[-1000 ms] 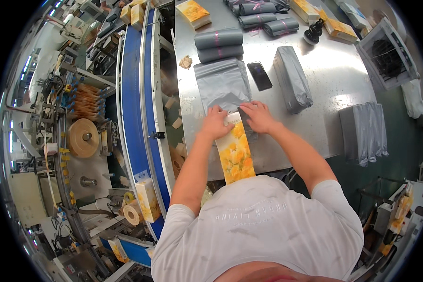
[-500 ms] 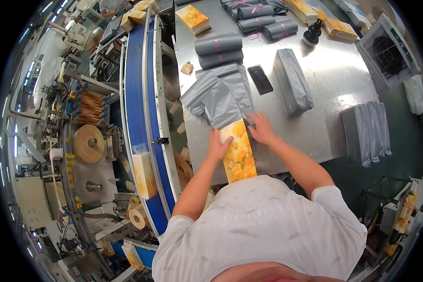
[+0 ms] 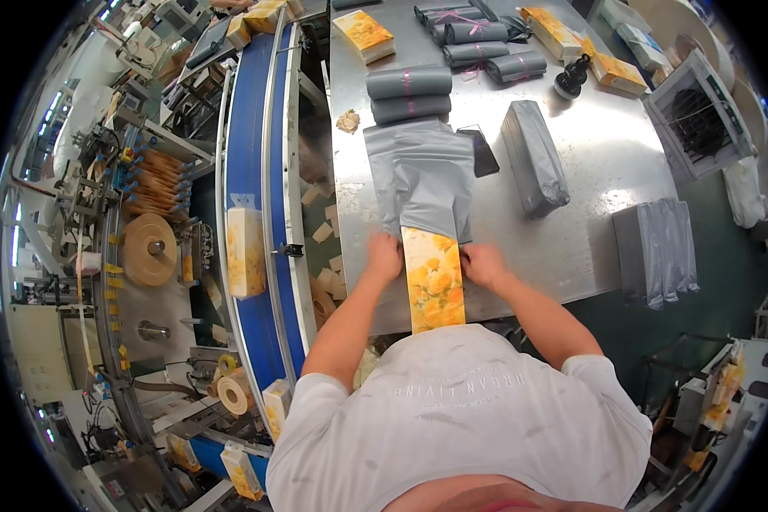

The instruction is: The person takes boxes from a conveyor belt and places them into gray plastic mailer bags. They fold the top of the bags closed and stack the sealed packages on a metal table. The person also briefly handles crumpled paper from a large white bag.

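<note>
a wide steel table [image 3: 606, 171] fills the upper middle of the view, seen from above the person's head. to its left runs a long blue conveyor belt [image 3: 252, 154], curving down the frame, with one yellow flowered pack [image 3: 246, 252] riding on it. further left stands packaging machinery with a brown paper roll [image 3: 148, 249].

at the near edge of the table lies a flat grey plastic bag [image 3: 420, 175], its open mouth toward the person. a long yellow flowered package [image 3: 433, 277] sticks partly out of that mouth, its near end overhanging the table edge against the person's white shirt.

the left hand [image 3: 384, 256] is clenched on the bag's mouth at the package's left side. the right hand [image 3: 484, 264] grips the bag's mouth at the package's right side.

beyond the bag lie two rolled grey bundles [image 3: 408, 92], a black phone [image 3: 480, 151] just right of the bag, and a filled grey bag [image 3: 533, 158]. a stack of flat grey bags [image 3: 657, 247] sits near the table's right edge.
</note>
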A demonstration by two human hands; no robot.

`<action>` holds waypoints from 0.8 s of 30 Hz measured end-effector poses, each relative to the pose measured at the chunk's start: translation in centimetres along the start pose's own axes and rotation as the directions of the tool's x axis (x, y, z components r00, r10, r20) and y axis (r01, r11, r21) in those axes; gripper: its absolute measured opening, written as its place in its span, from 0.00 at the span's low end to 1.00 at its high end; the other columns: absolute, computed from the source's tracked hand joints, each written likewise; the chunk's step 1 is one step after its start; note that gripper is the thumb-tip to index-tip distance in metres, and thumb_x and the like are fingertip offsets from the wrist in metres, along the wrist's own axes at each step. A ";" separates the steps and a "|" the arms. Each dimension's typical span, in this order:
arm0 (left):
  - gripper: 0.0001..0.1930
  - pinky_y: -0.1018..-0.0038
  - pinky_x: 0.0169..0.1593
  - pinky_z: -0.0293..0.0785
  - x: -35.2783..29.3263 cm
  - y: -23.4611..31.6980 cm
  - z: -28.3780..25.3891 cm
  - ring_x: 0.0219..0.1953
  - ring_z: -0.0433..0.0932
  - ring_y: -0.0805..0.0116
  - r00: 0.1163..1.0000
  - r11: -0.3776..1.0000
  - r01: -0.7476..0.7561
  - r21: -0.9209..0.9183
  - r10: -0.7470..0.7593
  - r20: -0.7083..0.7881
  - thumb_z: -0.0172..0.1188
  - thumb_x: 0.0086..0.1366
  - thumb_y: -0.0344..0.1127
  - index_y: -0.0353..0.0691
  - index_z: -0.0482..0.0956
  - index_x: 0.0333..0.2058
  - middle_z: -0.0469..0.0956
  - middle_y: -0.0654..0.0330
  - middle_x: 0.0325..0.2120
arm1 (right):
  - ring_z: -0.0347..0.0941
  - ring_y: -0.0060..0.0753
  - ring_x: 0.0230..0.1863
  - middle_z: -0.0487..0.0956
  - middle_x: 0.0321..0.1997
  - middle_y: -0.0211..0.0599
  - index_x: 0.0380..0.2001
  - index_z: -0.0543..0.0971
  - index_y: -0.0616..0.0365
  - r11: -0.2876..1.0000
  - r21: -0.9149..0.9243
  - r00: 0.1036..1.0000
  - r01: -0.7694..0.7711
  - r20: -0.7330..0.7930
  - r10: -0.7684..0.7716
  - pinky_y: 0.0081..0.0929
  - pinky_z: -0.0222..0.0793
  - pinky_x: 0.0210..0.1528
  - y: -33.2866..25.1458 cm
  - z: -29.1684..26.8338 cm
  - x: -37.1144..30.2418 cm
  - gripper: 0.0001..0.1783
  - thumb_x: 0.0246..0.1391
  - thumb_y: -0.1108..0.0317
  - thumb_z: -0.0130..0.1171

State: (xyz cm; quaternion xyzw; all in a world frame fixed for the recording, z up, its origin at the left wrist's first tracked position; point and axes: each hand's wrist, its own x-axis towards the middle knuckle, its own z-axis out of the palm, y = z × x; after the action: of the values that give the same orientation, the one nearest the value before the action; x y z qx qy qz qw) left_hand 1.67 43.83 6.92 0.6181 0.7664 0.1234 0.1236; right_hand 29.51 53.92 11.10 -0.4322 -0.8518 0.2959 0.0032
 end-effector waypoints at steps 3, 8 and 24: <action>0.13 0.48 0.46 0.80 -6.4 0.4 0.5 0.42 0.84 0.37 0.829 0.988 -0.121 -0.099 0.155 0.538 0.63 0.60 0.37 0.36 0.88 0.38 0.85 0.41 0.38 | 0.81 0.61 0.43 0.86 0.37 0.52 0.34 0.85 0.57 0.989 -0.103 0.944 0.107 0.322 -0.069 0.53 0.78 0.47 1.4 0.7 -4.4 0.11 0.58 0.61 0.62; 0.17 0.50 0.49 0.79 -11.4 2.3 -0.9 0.45 0.84 0.38 0.726 0.885 0.125 -0.449 0.227 0.649 0.67 0.58 0.41 0.33 0.86 0.39 0.85 0.38 0.41 | 0.83 0.57 0.37 0.87 0.35 0.49 0.34 0.88 0.55 0.968 0.210 0.910 0.137 0.358 -0.206 0.45 0.79 0.43 3.8 3.4 -9.3 0.12 0.54 0.58 0.68; 0.09 0.65 0.38 0.76 -14.0 1.1 -0.7 0.29 0.81 0.64 0.924 0.644 0.368 -0.670 -0.174 0.341 0.62 0.71 0.35 0.34 0.85 0.37 0.85 0.53 0.27 | 0.82 0.52 0.49 0.86 0.45 0.45 0.57 0.80 0.51 0.956 -0.005 0.946 0.294 0.147 -0.290 0.48 0.78 0.52 -11.1 4.6 -3.7 0.21 0.61 0.63 0.65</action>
State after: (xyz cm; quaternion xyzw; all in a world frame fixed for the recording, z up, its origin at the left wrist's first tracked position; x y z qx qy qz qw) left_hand 5.31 30.31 8.48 0.4063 0.7178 0.3177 0.4678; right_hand 22.48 43.95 13.86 -0.2787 -0.9084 0.3110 -0.0206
